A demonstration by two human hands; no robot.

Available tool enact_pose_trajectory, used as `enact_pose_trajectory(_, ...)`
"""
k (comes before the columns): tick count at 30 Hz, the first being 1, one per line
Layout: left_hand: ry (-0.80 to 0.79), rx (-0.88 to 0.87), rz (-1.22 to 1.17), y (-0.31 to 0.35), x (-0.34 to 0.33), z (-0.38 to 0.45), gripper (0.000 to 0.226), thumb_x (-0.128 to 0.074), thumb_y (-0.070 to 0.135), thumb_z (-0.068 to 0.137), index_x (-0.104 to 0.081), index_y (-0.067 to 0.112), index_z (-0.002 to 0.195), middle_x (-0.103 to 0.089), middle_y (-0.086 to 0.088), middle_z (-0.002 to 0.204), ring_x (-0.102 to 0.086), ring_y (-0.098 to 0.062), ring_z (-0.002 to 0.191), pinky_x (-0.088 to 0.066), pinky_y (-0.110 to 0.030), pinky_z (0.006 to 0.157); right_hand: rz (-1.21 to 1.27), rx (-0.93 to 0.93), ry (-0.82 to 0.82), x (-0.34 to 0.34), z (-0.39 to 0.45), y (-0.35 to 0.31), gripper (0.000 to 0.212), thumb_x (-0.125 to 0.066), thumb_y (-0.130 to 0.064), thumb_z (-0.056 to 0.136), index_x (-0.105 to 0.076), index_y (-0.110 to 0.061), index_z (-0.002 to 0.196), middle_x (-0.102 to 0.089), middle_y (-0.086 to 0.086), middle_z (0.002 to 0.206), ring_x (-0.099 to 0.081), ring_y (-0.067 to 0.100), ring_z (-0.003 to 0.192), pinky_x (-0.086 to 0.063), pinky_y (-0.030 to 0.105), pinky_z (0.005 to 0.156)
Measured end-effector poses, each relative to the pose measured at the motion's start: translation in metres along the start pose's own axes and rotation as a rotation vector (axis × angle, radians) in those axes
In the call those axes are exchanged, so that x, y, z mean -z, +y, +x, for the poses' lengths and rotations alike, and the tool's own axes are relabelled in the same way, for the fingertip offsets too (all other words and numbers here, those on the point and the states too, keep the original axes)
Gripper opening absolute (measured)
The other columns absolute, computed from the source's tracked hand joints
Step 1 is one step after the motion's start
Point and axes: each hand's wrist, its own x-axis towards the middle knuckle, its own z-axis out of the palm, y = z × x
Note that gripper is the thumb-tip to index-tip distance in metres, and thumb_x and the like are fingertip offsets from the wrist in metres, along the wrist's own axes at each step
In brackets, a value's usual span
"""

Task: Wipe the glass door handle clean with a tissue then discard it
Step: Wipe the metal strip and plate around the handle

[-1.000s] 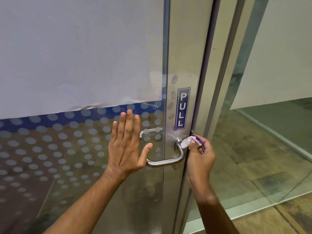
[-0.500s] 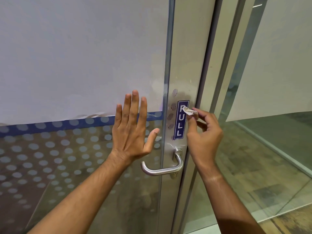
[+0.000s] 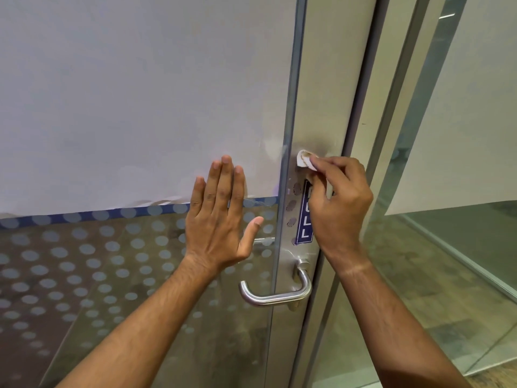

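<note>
Right hand (image 3: 340, 203) pinching soiled tissue (image 3: 304, 159) against metal door stile (image 3: 321, 79), above and partly covering blue PULL sticker (image 3: 305, 228). Left hand (image 3: 219, 219) open, flat on dotted glass (image 3: 84, 275). Lever handle (image 3: 275, 294) below, untouched.

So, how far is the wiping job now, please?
Done, it seems: the tissue already shows brown dirt. In hand: the right hand presses it on the metal door frame above the PULL sign, not on the lever handle; the left hand lies flat on the glass. Left: discarding the tissue.
</note>
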Motion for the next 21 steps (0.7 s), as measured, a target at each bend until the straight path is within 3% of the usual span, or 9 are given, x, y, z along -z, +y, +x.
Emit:
enact_pose_trajectory(9, 0.032, 0.002, -0.001, 0.0003, -0.004, -0.0008, 0.091, -0.039, 0.058, 0.095, -0.007, 0.0, 0.157, 0.005, -0.016, 0.164, 0.008, -0.028, 0.155, 0.004, -0.046, 0.126, -0.129, 0.176, -0.049, -0.0037, 0.0062, -0.0012, 0.021, -0.069, 0.007, 0.083, -0.076, 0.0, 0.101, -0.074, 0.014, 0.091, -0.068, 0.03, 0.08, -0.056, 0.034, 0.07)
enact_pose_trajectory(15, 0.042, -0.003, -0.012, 0.0008, -0.0071, -0.0009, 0.091, -0.038, 0.059, 0.095, -0.004, 0.002, 0.157, 0.014, -0.013, 0.165, 0.007, -0.029, 0.155, 0.004, -0.046, 0.126, -0.219, 0.267, -0.115, -0.0027, 0.0017, -0.0065, 0.035, -0.059, 0.014, 0.074, -0.075, 0.0, 0.103, -0.075, 0.012, 0.096, -0.068, 0.03, 0.079, -0.044, 0.026, 0.073)
enact_pose_trajectory(21, 0.046, 0.004, -0.025, 0.0009, -0.0067, -0.0007, 0.091, -0.04, 0.059, 0.094, -0.007, 0.001, 0.157, 0.003, -0.017, 0.164, 0.005, -0.029, 0.155, 0.002, -0.046, 0.126, -0.232, 0.301, -0.149, 0.0015, 0.0036, -0.0081, 0.031, -0.053, 0.004, 0.081, -0.076, -0.001, 0.101, -0.076, 0.009, 0.093, -0.067, 0.029, 0.076, -0.049, 0.029, 0.067)
